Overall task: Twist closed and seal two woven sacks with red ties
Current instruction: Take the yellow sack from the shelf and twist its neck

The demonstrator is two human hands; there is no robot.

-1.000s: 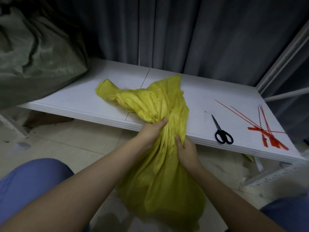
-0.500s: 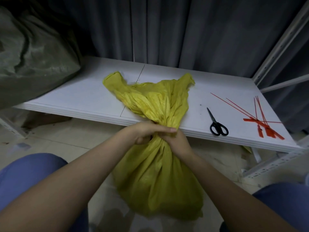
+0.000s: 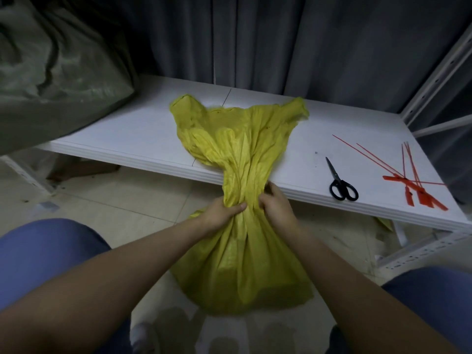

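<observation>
Both hands clasp the gathered neck of the crinkled yellow woven sack (image 3: 242, 264), left hand (image 3: 222, 213) and right hand (image 3: 277, 208) each with fingers curled round it. Its mouth fans over the smooth white shelf board (image 3: 127, 139); its body hangs below. Gathering looks done; twisting, then one hand freeing to fetch a thin red plastic tie (image 3: 424, 198), comes next.

No text, label, brand, number or sign can be read anywhere. The crumpled yellow woven sack (image 3: 245, 139) shows only plain weave, and the flat tabs of the thin red plastic ties (image 3: 419, 194), well to the right of the right hand (image 3: 277, 208), are too small to tell any marking.
</observation>
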